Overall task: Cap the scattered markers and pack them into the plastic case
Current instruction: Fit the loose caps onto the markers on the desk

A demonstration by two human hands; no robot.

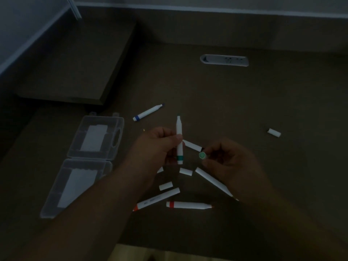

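My left hand [153,147] holds a white marker with a green band [179,140] upright above the table, tip pointing away. Just right of it, my right hand [227,162] pinches a green-ended cap [202,155], a short gap from the marker. A blue-banded marker [148,112] lies uncapped further back. A red-banded marker [188,205], an orange-tipped marker [157,199] and another white marker [212,181] lie near the front. Loose white caps [165,186] [186,171] [274,132] are scattered. The clear plastic case [84,159] lies open at the left.
A raised dark shelf block [75,63] stands at the back left. A recessed socket panel [224,60] sits in the tabletop at the back. The table's front edge [169,245] runs below my forearms. The scene is dim.
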